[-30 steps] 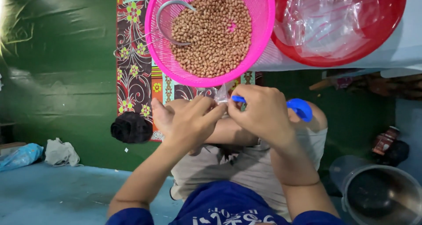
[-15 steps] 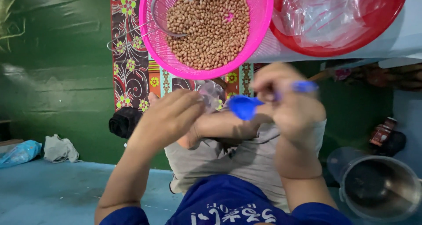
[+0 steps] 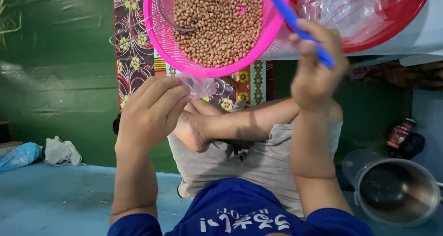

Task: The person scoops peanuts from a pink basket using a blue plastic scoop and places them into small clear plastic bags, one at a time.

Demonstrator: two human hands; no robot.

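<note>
While the right hand (image 3: pixel 316 74) is gripping the blue scoop (image 3: pixel 288 17) over the pink basket (image 3: pixel 157 28) of beans (image 3: pixel 217 24), the left hand (image 3: pixel 147 111) fingers are pinching the small clear bag (image 3: pixel 198 86); holding it wide open just under the rim looks best.

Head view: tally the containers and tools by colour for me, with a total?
Pink: 1, the pink basket of beans.
Red: 1, the red basin lined with plastic.
Blue: 1, the blue scoop in the right hand.
Clear: 1, the small clear bag at the left hand.
Metal: 2, the wire strainer and the steel pot.
Total: 6
</note>
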